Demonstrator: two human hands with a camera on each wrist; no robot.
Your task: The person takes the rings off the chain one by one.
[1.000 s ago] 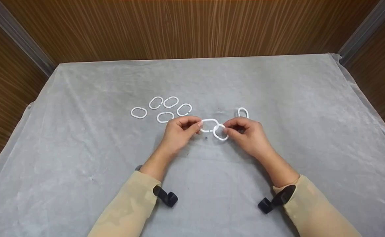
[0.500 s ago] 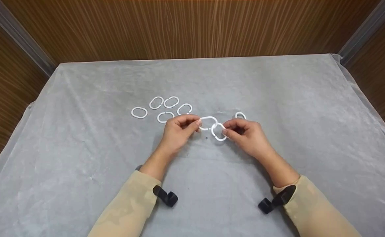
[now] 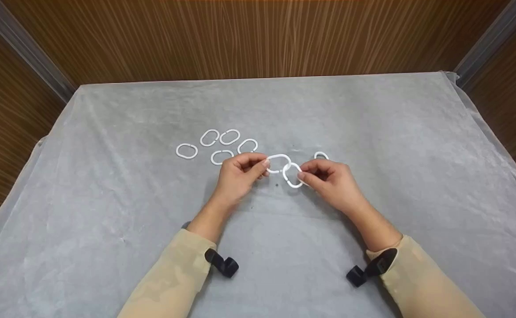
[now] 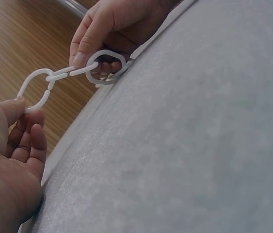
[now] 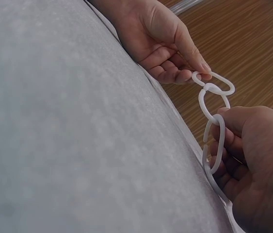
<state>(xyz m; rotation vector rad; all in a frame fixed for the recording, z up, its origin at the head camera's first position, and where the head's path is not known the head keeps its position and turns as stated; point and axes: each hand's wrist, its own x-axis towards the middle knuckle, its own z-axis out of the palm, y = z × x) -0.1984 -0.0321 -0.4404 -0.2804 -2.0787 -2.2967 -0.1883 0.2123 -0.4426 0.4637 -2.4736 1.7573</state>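
My left hand (image 3: 238,179) pinches a white oval plastic chain link (image 3: 279,156) between thumb and fingertips. Hooked through it is a second white link (image 3: 285,179), pinched by my right hand (image 3: 335,181). In the left wrist view, a third link (image 4: 92,56) is threaded on the second one and hangs by the right fingers. The right wrist view shows this hanging link (image 5: 222,141) in front of the right palm; a greyer piece continues below it, partly hidden. Only the top of a link (image 3: 321,153) shows beyond the right hand in the head view. Small gaps are visible in the links.
Several loose white links lie on the grey cloth (image 3: 129,198) left of centre, among them a far-left link (image 3: 177,151) and one partly behind the left hand (image 3: 212,158). Wood-grain panels (image 3: 258,39) stand behind the table and at both sides.
Both hands have barely moved. The joined links have shifted slightly up and left, and the link beyond the right hand has sunk further behind it.
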